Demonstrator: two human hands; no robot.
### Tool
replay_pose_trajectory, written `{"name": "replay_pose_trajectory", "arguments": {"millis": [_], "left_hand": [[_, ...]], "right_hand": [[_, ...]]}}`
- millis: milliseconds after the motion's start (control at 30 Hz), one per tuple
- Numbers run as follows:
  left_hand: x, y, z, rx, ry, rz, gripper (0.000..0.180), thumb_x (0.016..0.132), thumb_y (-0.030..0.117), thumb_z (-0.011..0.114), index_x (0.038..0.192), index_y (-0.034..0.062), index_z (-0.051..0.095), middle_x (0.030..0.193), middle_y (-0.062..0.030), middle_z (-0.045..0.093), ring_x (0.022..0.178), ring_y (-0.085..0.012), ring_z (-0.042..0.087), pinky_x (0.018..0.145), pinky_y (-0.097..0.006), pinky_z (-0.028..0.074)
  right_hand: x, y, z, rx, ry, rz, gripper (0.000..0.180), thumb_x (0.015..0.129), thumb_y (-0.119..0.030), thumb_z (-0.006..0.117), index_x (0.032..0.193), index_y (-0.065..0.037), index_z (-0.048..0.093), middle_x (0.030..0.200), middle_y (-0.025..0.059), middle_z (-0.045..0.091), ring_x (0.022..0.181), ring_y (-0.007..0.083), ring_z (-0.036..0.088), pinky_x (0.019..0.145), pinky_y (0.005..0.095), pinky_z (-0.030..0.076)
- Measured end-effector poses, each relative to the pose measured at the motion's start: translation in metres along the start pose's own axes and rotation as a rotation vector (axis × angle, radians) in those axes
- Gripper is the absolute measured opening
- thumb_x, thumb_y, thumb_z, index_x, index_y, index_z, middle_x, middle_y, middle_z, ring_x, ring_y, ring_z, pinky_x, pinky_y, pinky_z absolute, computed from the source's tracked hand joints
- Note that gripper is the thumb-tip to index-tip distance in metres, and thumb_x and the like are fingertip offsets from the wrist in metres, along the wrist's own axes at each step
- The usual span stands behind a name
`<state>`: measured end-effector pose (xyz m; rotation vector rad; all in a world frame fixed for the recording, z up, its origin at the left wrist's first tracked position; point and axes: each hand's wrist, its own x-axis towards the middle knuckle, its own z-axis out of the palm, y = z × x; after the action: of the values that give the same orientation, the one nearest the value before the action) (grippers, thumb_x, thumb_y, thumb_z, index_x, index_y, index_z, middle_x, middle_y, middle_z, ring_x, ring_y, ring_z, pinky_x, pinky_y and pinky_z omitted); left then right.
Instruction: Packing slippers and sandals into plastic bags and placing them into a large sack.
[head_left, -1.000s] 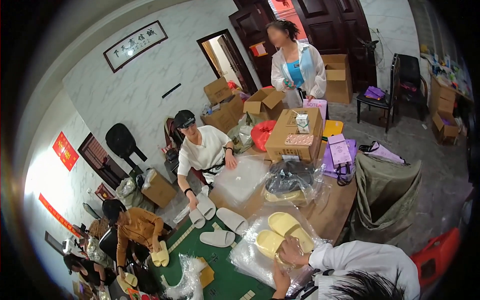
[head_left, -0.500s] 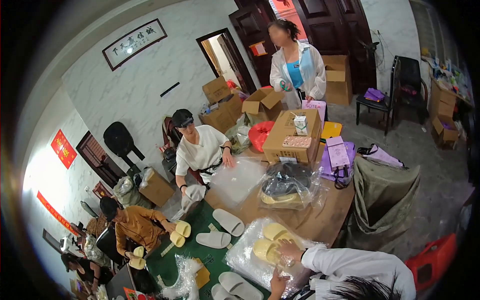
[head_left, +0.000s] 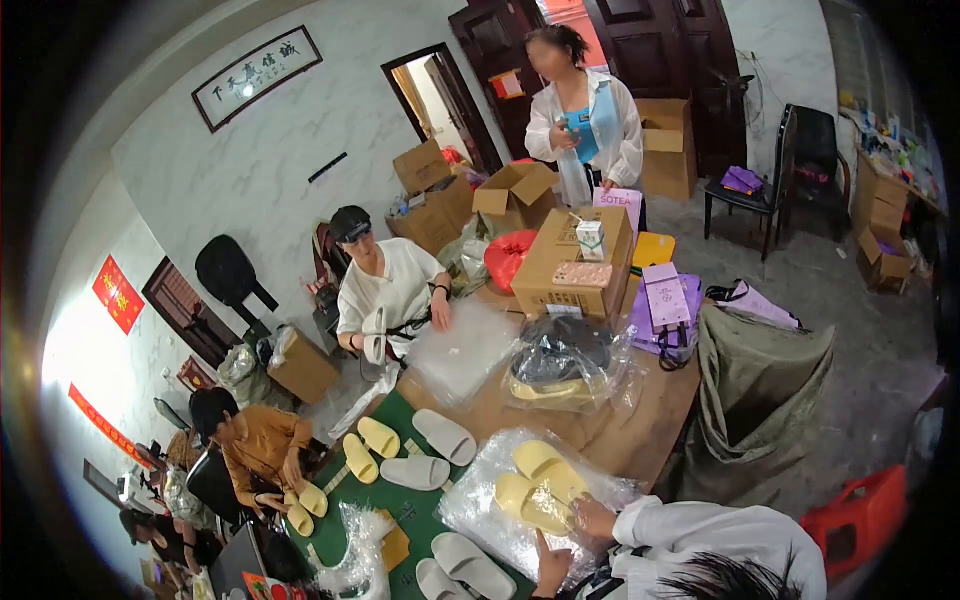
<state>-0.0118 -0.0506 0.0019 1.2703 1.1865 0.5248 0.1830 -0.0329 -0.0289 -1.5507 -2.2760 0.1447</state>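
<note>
A pair of yellow slippers (head_left: 532, 502) lies on a stack of clear plastic bags (head_left: 480, 505) at the near side of the table. My right hand (head_left: 597, 517), in a white sleeve, is at their heel ends, its fingers touching the slipper edge. Just left of it, my left hand (head_left: 552, 565) rises from the lower edge, its index finger stretched toward the lower slipper. Neither hand visibly lifts anything. Two grey slippers (head_left: 415, 473) rest on the green mat (head_left: 400, 410) beyond, and more grey slippers (head_left: 470, 565) lie near my left hand.
Across the table, a co-worker in white (head_left: 395, 270) holds a light slipper. Another in orange (head_left: 262, 445) handles yellow slippers; another yellow pair (head_left: 370, 450) lies on the mat. A carton (head_left: 570, 285) and bagged slippers (head_left: 565, 360) stand right. A person (head_left: 590, 125) stands behind.
My right hand has slid off the slippers' tops to their heel ends. The orange-clad co-worker has set a yellow pair on the mat. The co-worker in white now holds up a slipper.
</note>
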Motion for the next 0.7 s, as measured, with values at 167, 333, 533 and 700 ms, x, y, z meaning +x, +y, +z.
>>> {"name": "replay_pose_trajectory", "arguments": {"millis": [167, 333, 533, 700], "left_hand": [[-0.019, 0.046, 0.006, 0.428, 0.077, -0.031, 0.086, 0.075, 0.005, 0.051, 0.141, 0.0216, -0.002, 0.075, -0.0201, 0.060, 0.065, -0.0340, 0.059, 0.062, -0.041, 0.046], [-0.017, 0.032, 0.003, 0.552, 0.016, -0.024, 0.076, 0.078, 0.007, 0.048, 0.141, 0.0243, 0.008, 0.077, -0.0242, 0.059, 0.067, -0.0396, 0.057, 0.062, -0.046, 0.043], [-0.017, 0.019, 0.006, 0.599, 0.075, 0.005, 0.075, 0.075, 0.005, 0.048, 0.140, 0.0253, 0.016, 0.077, -0.0217, 0.059, 0.066, -0.0380, 0.057, 0.061, -0.045, 0.044], [-0.021, 0.014, 0.006, 0.516, 0.025, 0.016, 0.070, 0.075, 0.004, 0.047, 0.138, 0.0215, 0.022, 0.080, -0.0219, 0.060, 0.069, -0.0375, 0.058, 0.064, -0.043, 0.045]], "right_hand": [[0.019, -0.011, 0.035, 1.038, 0.172, 0.401, 0.022, 0.087, -0.025, 0.045, 0.095, -0.008, 0.054, 0.089, 0.0134, 0.056, 0.090, 0.0325, 0.050, 0.083, 0.0495, 0.037], [0.028, -0.015, -0.019, -0.036, -0.058, -0.085, 0.018, 0.078, -0.022, 0.052, 0.090, -0.009, 0.058, 0.093, 0.0107, 0.056, 0.091, 0.0275, 0.053, 0.078, 0.0469, 0.038], [0.035, -0.014, -0.013, -0.094, -0.134, 0.095, 0.019, 0.074, -0.023, 0.052, 0.086, -0.011, 0.060, 0.089, 0.0132, 0.059, 0.087, 0.0261, 0.056, 0.071, 0.0418, 0.041], [0.018, 0.005, -0.024, 0.203, -0.146, 0.133, 0.020, 0.070, -0.024, 0.054, 0.068, -0.008, 0.064, 0.074, 0.0149, 0.062, 0.061, 0.0314, 0.061, 0.051, 0.0441, 0.046]]}}
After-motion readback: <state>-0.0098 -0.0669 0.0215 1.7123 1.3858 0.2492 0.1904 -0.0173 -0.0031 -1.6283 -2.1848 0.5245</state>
